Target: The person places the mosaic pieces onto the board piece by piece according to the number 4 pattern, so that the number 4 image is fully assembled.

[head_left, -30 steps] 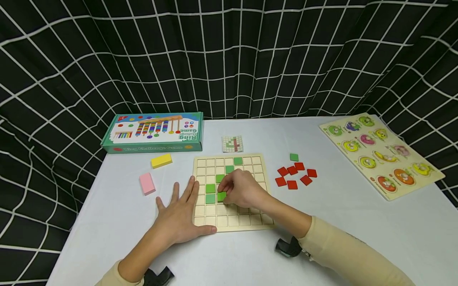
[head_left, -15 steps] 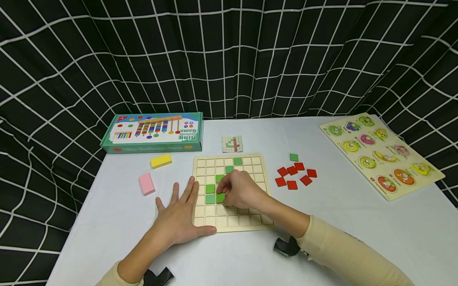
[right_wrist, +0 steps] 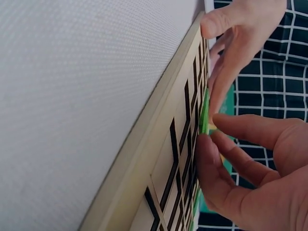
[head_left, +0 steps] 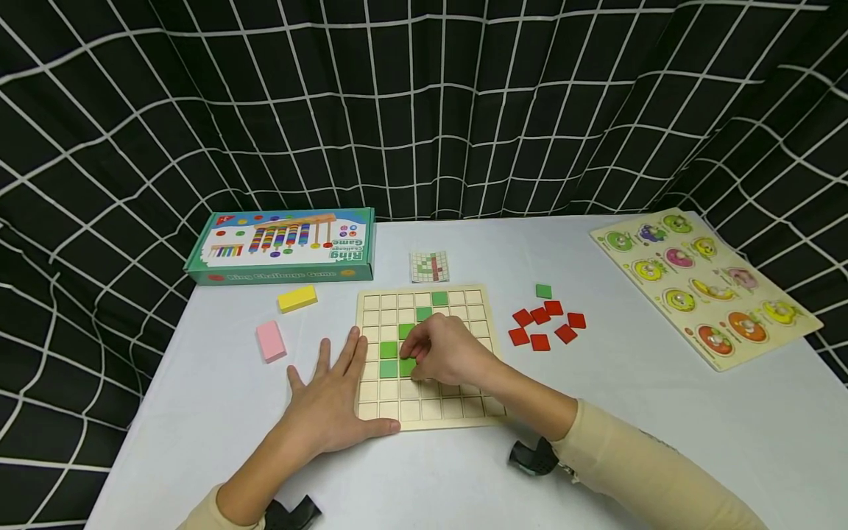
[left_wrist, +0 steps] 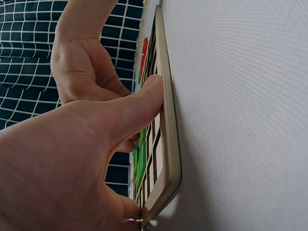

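Observation:
A wooden grid board (head_left: 411,414) lies on the table, with several green tiles in its cells. My left hand (head_left: 329,408) lies spread at its near left corner, the thumb over the front edge and the fingers along the left side. My right hand (head_left: 450,352) bends over the middle of the board, thumb and fingertips at a green square tile (head_left: 406,367). That tile sits right of another green tile (head_left: 388,369) and is partly covered by the fingers. In the right wrist view, the thumb (right_wrist: 208,151) and a fingertip meet at the green tile's (right_wrist: 204,115) edge.
Several loose red tiles (head_left: 539,342) and one green tile (head_left: 544,291) lie right of the board. A printed pattern card (head_left: 430,267) is behind it. Around stand a Ring Challenge Game box (head_left: 285,246), yellow block (head_left: 297,299), pink block (head_left: 271,341) and fruit puzzle board (head_left: 702,287).
My right hand has shifted the green tile slightly left and toward me, bringing it level and close beside its left neighbour. The left hand has stayed in place on the board.

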Tool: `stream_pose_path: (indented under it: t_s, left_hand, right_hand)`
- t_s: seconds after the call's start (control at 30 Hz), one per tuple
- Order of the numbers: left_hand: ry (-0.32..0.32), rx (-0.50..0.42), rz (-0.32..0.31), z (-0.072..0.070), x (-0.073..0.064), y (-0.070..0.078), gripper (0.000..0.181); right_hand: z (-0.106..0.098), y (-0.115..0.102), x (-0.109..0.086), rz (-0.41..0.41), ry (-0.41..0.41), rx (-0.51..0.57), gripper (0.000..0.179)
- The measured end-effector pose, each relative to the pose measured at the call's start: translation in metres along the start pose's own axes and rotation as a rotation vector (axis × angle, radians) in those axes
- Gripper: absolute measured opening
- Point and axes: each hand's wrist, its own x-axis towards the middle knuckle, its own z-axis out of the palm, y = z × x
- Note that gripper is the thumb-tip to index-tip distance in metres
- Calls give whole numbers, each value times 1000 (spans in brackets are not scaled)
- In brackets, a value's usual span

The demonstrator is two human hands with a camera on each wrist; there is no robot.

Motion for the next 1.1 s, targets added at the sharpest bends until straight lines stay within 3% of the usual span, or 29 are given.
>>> stream_pose_path:
  t_s: [0.37,0.67,0.9,1.1]
  left_hand:
    - [0,5,-1,1,1,0,134]
    - [2,-8,-1,1,1,1,134]
    - [10,-18,7,0,-1,2,134]
    - [9,-11,7,1,-1,2,134]
  right_hand:
    - [-21,15,-6,-57,21,129,20]
    - [-52,37,-13,-17,124,147,21]
    - [-75,56,-16,-30,179,150,25]
    - [-92,73,-17,23,213,182,25]
